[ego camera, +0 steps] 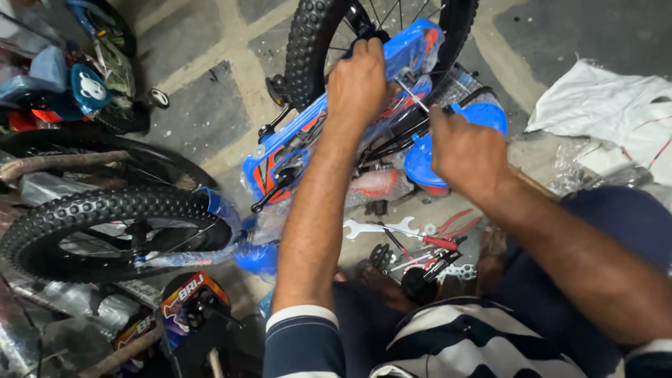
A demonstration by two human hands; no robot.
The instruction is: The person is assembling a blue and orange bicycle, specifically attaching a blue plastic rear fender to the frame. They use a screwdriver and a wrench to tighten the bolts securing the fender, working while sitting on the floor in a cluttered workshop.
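A small blue bicycle frame [294, 150], wrapped in clear plastic, lies on the floor in front of me with a knobby black tyre [308, 42] at its far end. My left hand [357, 80] grips the blue mudguard [413, 49] over that wheel. My right hand [465, 150] is closed on the handle of a thin metal screwdriver [413, 96], whose tip points at the frame beside the mudguard. A blue chain guard [427, 157] sits just under my right hand.
Another black wheel [105, 231] with a blue part lies at the left. A wrench [374, 229], red-handled pliers [458, 222] and small parts lie by my knees. White plastic bags [609, 105] lie at the right, more bicycle parts [84, 84] at the upper left.
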